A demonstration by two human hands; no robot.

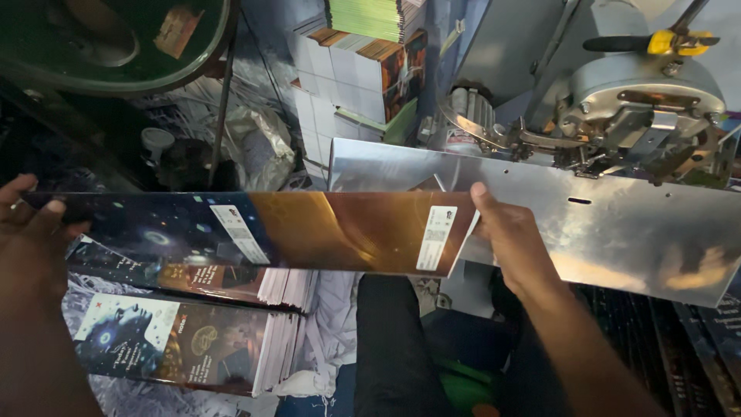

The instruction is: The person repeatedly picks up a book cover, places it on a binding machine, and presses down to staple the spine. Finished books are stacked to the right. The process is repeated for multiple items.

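Both hands hold a long glossy printed cover sheet (255,232) flat across mid-frame: left hand (27,232) at 9 o'clock w/ fingers curled over its dark end, right hand (513,247) at 3 o'clock pinching the brown end, thumb on top. Sheet's right edge sits over the metal table (617,232) of a stitching machine (641,100) at 1 o'clock; printed booklet stacks (193,340) lie at 7 o'clock, more stacks (363,69) at 12

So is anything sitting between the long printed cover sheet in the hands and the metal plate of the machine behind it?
Nothing visible does. The left hand and right hand hold the cover sheet by its ends, and its right end already overlaps the front of the bare metal plate. The booklet stacks lie lower left, out of the way.
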